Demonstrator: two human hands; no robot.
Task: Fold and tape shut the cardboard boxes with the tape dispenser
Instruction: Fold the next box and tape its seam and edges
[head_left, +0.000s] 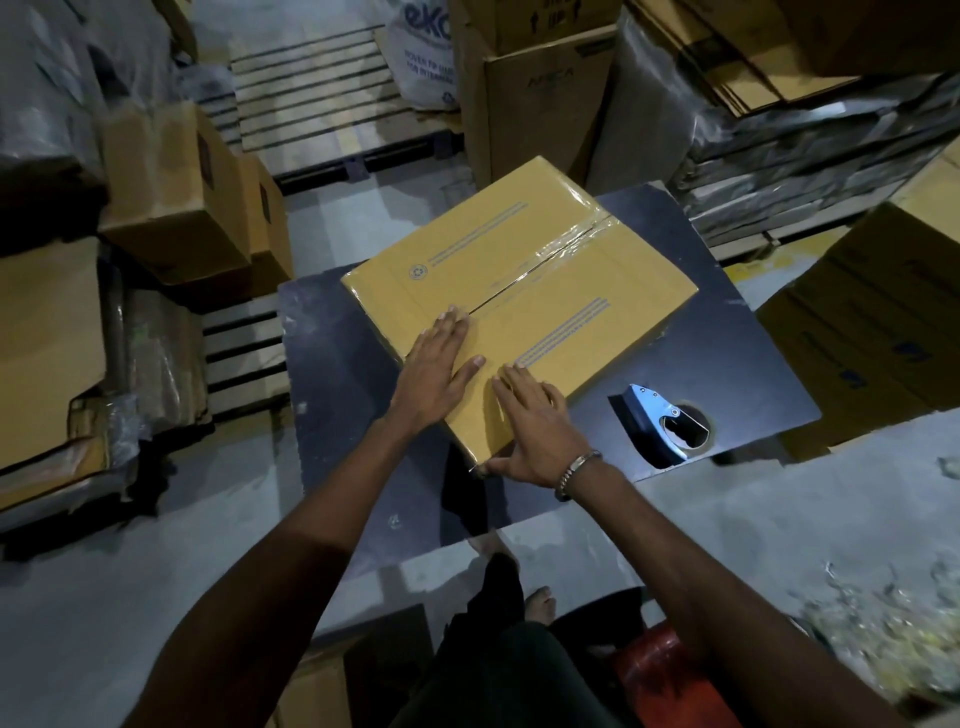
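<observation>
A yellow cardboard box (519, 291) lies closed on a dark table (343, 364). Clear tape runs along the far part of its centre seam; the seam near my hands shows a bare dark gap. My left hand (441, 374) presses flat on the near left flap, fingers straight. My right hand (535, 431) lies flat on the near corner, with the thumb at the box's front edge and a metal bracelet on the wrist. The tape dispenser (667, 426), blue and silver, rests on the table to the right of my right hand, touched by neither hand.
Stacked brown boxes (192, 197) stand at the left, and tall cartons (535, 104) behind the table. Flat cardboard bundles (810, 145) sit at the back right, another box (883, 322) at the right. A wooden pallet (311, 98) lies beyond. My feet and a red object (654, 670) are below.
</observation>
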